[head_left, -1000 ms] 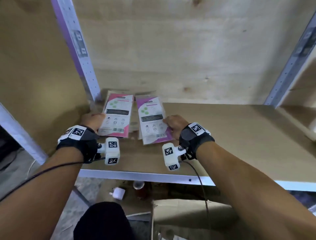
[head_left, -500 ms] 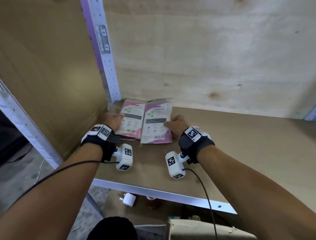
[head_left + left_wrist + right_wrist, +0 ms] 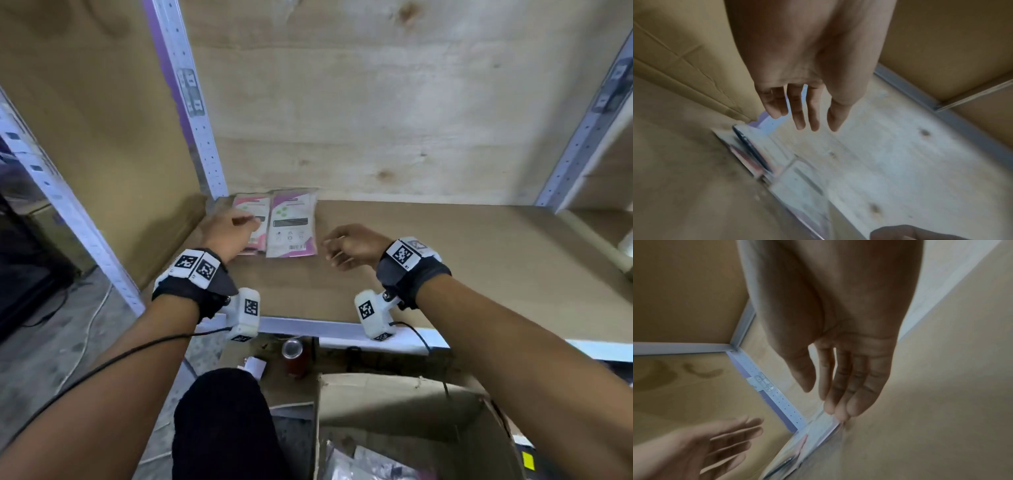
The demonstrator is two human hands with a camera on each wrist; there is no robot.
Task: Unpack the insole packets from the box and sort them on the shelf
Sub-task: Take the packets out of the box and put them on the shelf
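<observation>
Two insole packets lying flat, side by side, in the back left corner of the shelf (image 3: 445, 274): left packet (image 3: 251, 209) against the perforated upright post (image 3: 191, 102), right packet (image 3: 291, 224) touching it on the right, barcode end toward the shelf's front edge. Left hand (image 3: 229, 233) raised above the near end of the left packet, fingers straight and slightly spread, holding nothing; half a second earlier, resting on that packet's near left corner. Right hand (image 3: 349, 246) apart from the right packet, to its right and above the shelf board, fingers loosely extended, empty; half a second earlier, laid against that packet's near right edge. Packets unchanged in place since release, still squared against the back panel (image 3: 376, 120). In the left wrist view, fingers (image 3: 799, 112) hanging relaxed over blurred packets (image 3: 760, 159); in the right wrist view, fingertips (image 3: 840, 407) just above the packet edge (image 3: 818, 433), contact not certain. Below the shelf's front rail, open cardboard box (image 3: 394, 404) with further wrapped contents (image 3: 370, 462), blurred; a can (image 3: 293, 351) on the floor near it.
</observation>
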